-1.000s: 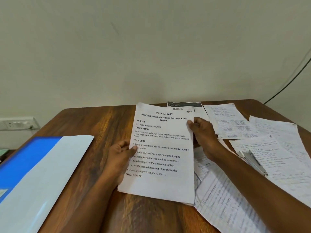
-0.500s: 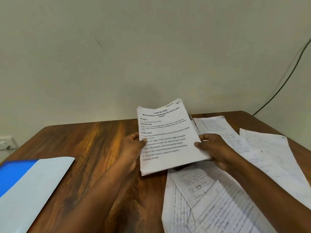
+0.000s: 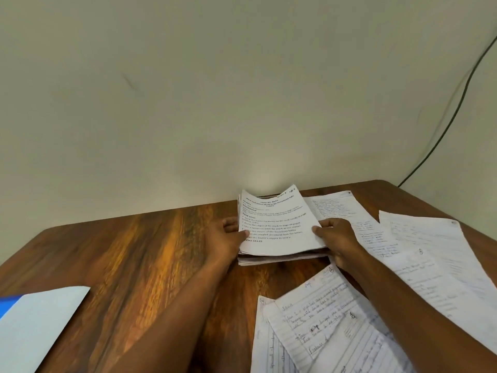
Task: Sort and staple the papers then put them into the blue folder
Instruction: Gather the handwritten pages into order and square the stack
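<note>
Now I see my left hand (image 3: 224,239) and right hand (image 3: 337,238) each gripping a side of the paper stack (image 3: 277,230) at the far middle of the table (image 3: 134,259), the blue folder (image 3: 8,305) lying near left.

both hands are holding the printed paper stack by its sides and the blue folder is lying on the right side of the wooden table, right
Not quite. The head view shows the blue folder with its pale flap lying at the left of the brown wooden table, not the right. The rest holds: the left hand and the right hand each keep a grip on a side of the white printed paper stack.
</note>
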A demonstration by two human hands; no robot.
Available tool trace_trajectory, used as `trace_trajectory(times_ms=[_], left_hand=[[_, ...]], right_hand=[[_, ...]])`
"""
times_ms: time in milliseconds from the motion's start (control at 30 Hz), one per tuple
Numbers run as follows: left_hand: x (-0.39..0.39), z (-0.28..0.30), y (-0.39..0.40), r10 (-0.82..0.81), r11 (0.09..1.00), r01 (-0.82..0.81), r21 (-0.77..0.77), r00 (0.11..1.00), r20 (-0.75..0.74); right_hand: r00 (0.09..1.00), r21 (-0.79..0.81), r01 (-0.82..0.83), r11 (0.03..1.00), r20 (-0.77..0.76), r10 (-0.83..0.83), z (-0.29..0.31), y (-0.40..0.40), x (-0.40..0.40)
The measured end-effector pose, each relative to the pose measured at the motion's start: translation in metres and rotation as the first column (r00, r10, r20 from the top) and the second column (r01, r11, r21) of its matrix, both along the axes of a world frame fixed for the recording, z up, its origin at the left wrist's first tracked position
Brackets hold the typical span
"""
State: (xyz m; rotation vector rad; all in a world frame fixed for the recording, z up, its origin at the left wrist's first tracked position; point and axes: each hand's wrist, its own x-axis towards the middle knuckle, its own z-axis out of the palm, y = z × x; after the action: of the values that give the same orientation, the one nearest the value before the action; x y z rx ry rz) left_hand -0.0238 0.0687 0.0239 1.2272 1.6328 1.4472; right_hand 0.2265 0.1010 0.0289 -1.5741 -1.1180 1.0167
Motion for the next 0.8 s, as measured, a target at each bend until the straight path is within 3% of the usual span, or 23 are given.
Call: trace_trajectory(times_ms=[200, 467, 667, 800], left_hand=[[0.000, -0.029, -0.002, 0.037, 0.997, -0.029, 0.077, 0.994, -0.107], [-0.002, -0.037, 0.005, 0.061, 0.996, -0.048, 0.070, 0.980, -0.187], [0.001, -0.042, 0.009, 0.086, 0.996, -0.080, 0.033, 0.886, -0.456], [0.005, -0.042, 0.010, 0.139, 0.988, -0.150, 0.041, 0.735, -0.664]], right_hand=[[0.979, 0.101, 0.007, 0.995, 0.204, -0.028, -0.012, 0.002, -0.002], [0.950, 0.124, -0.034, 0.992, 0.311, -0.007, -0.007, 0.002, 0.001], [0.888, 0.110, -0.101, 0.989, 0.459, 0.040, -0.012, -0.003, -0.003], [0.828, 0.134, -0.085, 0.987, 0.561, -0.005, -0.018, 0.001, -0.007]])
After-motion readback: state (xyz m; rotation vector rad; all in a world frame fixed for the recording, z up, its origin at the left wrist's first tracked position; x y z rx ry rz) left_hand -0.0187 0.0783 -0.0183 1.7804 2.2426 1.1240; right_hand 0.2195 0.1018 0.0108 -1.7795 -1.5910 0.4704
